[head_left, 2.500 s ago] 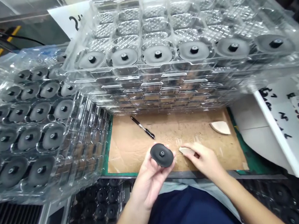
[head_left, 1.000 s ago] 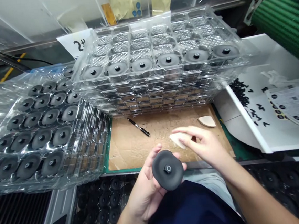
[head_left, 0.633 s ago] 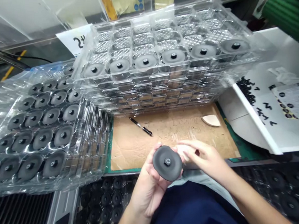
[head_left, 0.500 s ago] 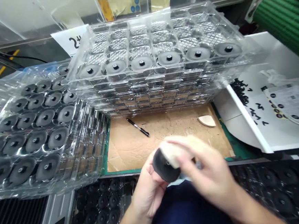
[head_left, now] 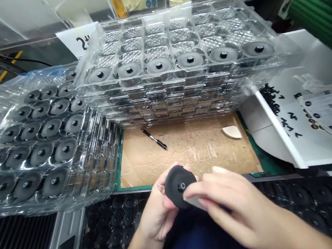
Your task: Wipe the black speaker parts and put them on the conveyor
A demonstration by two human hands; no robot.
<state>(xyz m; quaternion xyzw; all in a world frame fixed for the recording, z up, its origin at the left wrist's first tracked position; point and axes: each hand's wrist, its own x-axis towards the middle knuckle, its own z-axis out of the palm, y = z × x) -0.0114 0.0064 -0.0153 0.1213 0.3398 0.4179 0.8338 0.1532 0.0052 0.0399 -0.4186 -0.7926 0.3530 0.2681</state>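
Note:
A round black disc-shaped part [head_left: 174,189] with a short hollow stub at its centre is gripped at the edge by my left hand [head_left: 158,213], its stub side tilted up towards me. My right hand [head_left: 235,207] pinches a pale, thin-edged pad [head_left: 198,203] against the disc's lower right, close to the stub. Most of that pad is covered by my fingers. Beyond my hands, a similar off-white wedge-shaped pad [head_left: 231,132] and a black pen [head_left: 154,139] lie on a cardboard sheet [head_left: 146,166].
A stack of clear plastic trays [head_left: 162,78] stands behind the cardboard, its top front row holding black discs. More filled trays [head_left: 82,161] are stacked at left. On the right, a white bin [head_left: 314,147] contains small black pieces [head_left: 271,99]. Dark trays of discs [head_left: 113,228] sit below the bench edge.
My right hand has swept the pad down across the disc, from its upper right to its lower right. The disc has turned, and its central stub now shows.

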